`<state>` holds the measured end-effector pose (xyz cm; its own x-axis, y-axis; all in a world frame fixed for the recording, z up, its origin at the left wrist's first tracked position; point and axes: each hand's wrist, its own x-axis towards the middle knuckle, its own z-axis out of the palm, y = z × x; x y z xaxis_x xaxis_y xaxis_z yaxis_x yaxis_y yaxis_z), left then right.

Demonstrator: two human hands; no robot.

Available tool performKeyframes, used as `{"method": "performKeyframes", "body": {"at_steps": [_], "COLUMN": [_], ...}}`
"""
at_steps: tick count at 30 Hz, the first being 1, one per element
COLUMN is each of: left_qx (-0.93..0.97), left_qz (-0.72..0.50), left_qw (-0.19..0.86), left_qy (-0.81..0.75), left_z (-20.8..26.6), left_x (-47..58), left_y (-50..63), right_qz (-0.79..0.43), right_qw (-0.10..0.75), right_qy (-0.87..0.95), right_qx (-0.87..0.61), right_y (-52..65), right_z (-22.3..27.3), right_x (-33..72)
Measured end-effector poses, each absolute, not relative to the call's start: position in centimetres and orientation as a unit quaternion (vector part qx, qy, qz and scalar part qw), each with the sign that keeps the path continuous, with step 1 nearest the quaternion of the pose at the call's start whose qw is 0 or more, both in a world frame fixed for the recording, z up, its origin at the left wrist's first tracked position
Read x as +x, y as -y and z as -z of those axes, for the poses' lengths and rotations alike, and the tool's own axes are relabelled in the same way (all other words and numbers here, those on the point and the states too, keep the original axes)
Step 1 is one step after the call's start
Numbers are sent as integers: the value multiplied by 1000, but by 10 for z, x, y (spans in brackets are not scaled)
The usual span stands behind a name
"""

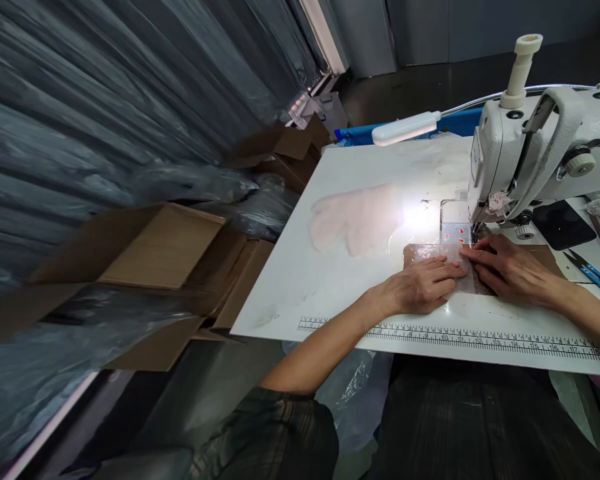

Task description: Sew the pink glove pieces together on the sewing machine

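Note:
A clear, shiny plastic piece (464, 283) lies over a brown sheet (543, 257) on the table, just in front of the presser foot (476, 231) of a white sewing machine (500, 147). My left hand (427, 283) rests flat on the plastic, its fingers stretched toward the right hand. My right hand (510, 270) touches the piece from the other side, fingers apart and slightly bent, the index fingertip close to the needle area. Red marks show on the metal needle plate (453, 233). What lies under my palms is hidden.
Blue-handled thread snips (597, 275) and a black phone-like slab (565, 225) lie at the right. A ruler strip (445, 335) runs along the table's front edge. A lamp (405, 129) hangs over the white tabletop (290, 280). Open cardboard boxes (163, 247) stand left.

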<state>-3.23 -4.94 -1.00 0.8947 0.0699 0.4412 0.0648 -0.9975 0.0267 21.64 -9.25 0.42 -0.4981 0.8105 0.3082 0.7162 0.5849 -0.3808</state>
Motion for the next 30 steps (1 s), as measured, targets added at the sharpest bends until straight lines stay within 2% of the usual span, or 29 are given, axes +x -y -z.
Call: {"method": "performKeyframes", "body": {"at_steps": [3, 8, 14, 18, 24, 30], "left_qx": [977, 974, 960, 966, 971, 967], "left_qz": [-209, -213, -271, -256, -233, -248], "left_qw": [25, 42, 53, 19, 9, 29], "left_qy": [-48, -64, -52, -38, -46, -48], "left_z": [10, 8, 5, 7, 6, 5], "left_x": [-35, -37, -32, -30, -32, -29], "left_y": [50, 48, 50, 52, 53, 55], "right_qz": [-57, -57, -131, -159, -88, -34], "right_qw": [231, 247, 271, 267, 225, 204], "right_qy": [859, 845, 821, 825, 863, 854], "right_qx": [-452, -471, -485, -472, -443, -478], "right_y": [93, 96, 102, 102, 99, 98], "right_z": [8, 13, 0, -4, 2, 6], "right_x": [213, 211, 221, 229, 223, 214]}}
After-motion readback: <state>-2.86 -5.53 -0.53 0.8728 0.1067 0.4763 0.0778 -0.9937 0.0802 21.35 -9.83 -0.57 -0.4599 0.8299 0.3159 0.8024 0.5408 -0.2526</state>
